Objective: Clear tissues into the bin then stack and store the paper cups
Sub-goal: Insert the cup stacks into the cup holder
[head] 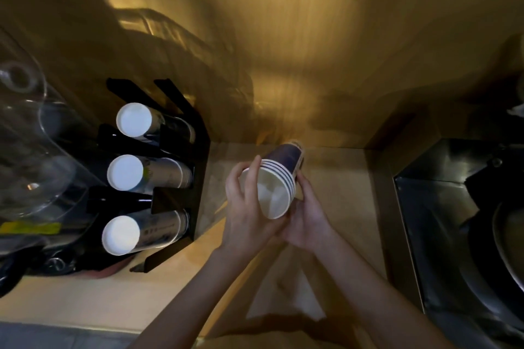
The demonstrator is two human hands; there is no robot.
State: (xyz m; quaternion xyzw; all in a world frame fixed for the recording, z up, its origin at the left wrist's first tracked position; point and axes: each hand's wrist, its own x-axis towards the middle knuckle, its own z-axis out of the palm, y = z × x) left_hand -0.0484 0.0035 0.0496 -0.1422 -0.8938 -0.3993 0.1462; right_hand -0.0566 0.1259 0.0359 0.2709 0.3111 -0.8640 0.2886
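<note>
A stack of several nested paper cups (279,178), dark blue outside and white inside, is tilted with its open mouth toward me over the middle of the wooden counter. My left hand (246,207) grips the rim on the left side, fingers spread over the mouth edge. From the right and below, my right hand (306,221) wraps the stack. A white tissue (286,297) lies flat on the counter under my forearms. A black cup holder (181,178) at the left holds three horizontal rows of cups, bottoms facing me.
A clear plastic dome container (31,136) stands at the far left. A dark metal sink or bin recess (442,221) is set into the counter at the right, with a round dark vessel at its edge. A wooden back wall rises behind the counter.
</note>
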